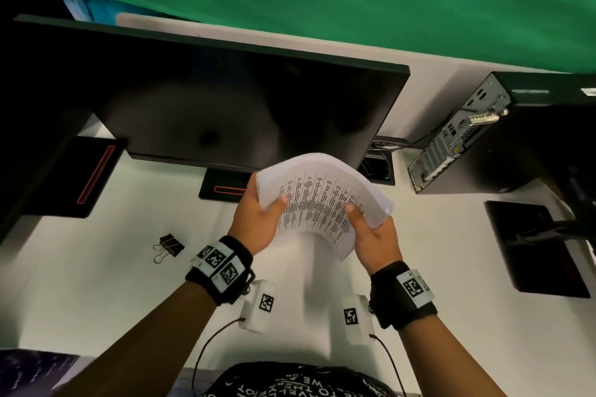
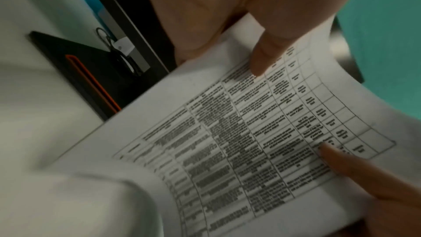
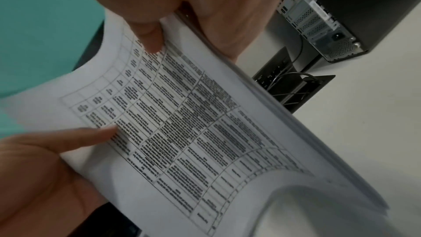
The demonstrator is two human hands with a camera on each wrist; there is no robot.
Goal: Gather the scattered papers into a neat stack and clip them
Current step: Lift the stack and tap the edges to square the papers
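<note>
A stack of white papers (image 1: 317,200) printed with a table is lifted above the white desk (image 1: 96,284), bowed and sagging toward me. My left hand (image 1: 258,213) grips its left edge, thumb on top of the print. My right hand (image 1: 371,229) grips the right edge the same way. The left wrist view has the printed sheet (image 2: 239,141) under my left thumb (image 2: 262,57), and in the right wrist view the stack (image 3: 182,123) shows its layered edge beside my right thumb (image 3: 148,37). A black binder clip (image 1: 169,246) lies on the desk left of my left wrist.
A dark monitor (image 1: 225,106) stands right behind the papers, its base (image 1: 222,188) below it. A computer tower (image 1: 483,138) and a cable hatch (image 1: 379,164) sit at the right, a black pad (image 1: 535,248) near the right edge, and another black stand (image 1: 77,174) at the left.
</note>
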